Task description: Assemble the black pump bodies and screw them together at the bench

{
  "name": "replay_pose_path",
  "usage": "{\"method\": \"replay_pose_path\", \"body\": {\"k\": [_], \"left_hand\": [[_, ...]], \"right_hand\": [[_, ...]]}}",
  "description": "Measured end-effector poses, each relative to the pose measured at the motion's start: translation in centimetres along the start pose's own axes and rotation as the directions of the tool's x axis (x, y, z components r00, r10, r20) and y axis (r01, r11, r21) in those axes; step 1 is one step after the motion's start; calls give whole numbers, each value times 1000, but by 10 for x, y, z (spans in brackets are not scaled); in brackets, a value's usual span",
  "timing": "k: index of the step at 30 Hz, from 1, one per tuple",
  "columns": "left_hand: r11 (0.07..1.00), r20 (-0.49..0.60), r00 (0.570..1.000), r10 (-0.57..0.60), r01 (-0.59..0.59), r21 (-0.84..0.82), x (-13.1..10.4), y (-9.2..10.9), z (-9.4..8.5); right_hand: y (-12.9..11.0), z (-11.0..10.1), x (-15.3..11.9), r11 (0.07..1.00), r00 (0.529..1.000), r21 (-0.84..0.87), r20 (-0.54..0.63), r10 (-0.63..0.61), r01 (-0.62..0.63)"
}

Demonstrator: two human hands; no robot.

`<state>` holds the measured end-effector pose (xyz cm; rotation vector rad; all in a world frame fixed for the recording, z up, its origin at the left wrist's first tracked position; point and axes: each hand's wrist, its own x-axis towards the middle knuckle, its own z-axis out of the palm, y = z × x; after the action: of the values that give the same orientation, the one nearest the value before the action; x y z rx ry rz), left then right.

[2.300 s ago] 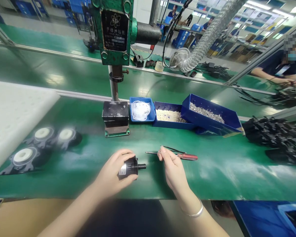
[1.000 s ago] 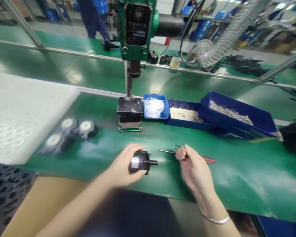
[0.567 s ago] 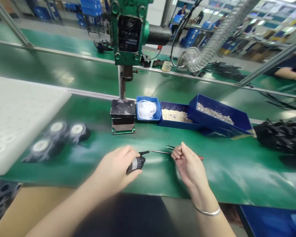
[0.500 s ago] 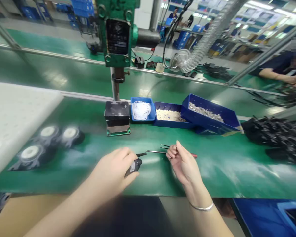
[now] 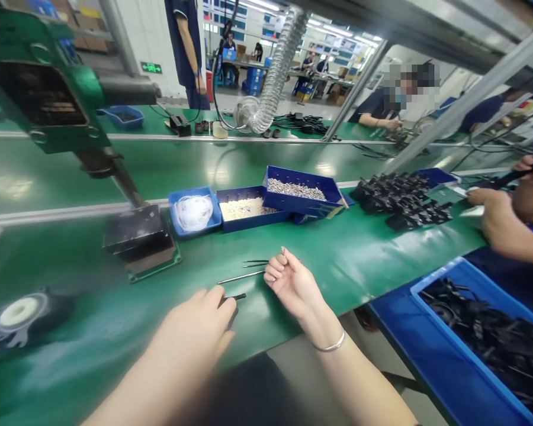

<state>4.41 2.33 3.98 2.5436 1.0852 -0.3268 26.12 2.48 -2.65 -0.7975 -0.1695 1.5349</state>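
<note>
My left hand (image 5: 195, 324) is closed over a black plastic part (image 5: 238, 296); only its thin stem and a bit of its body show past my fingers. My right hand (image 5: 289, 283) is raised above the bench, palm turned up, with thumb and fingertips pinched together. Whatever the pinch holds is too small to make out. Behind that hand lie a screwdriver with a metal shaft (image 5: 240, 277) and dark tweezers (image 5: 254, 262), both partly covered by it.
A blue tray of white rings (image 5: 217, 222), a bin of cream-coloured bits (image 5: 255, 221) and a tilted bin of small metal pieces (image 5: 304, 206) line the bench (image 5: 337, 254). A green press (image 5: 137, 228) stands left. Black parts (image 5: 400, 195) lie right, near a co-worker's hand (image 5: 497, 222).
The view has swung right, bringing a co-worker's hands and a blue crate of black parts into sight. My left hand now covers more of the black part. My right hand stays pinched.
</note>
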Motion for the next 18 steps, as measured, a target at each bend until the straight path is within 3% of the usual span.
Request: {"method": "replay_pose_path", "body": {"k": [5, 9, 15, 18], "left_hand": [[994, 22, 998, 60, -61, 85, 16, 17, -1], [975, -71, 985, 156, -142, 171, 31, 29, 4], [924, -219, 917, 334, -273, 267, 55, 54, 12], [894, -241, 884, 401, -319, 316, 65, 70, 11]], "right_hand": [[-24, -15, 2, 996, 997, 51, -22, -74, 75], [-63, -45, 6, 971, 969, 59, -108, -223, 230], [-131, -113, 7, 896, 858, 11, -294, -421, 443], [-158, -146, 7, 861, 796, -6, -379, -473, 508]]}}
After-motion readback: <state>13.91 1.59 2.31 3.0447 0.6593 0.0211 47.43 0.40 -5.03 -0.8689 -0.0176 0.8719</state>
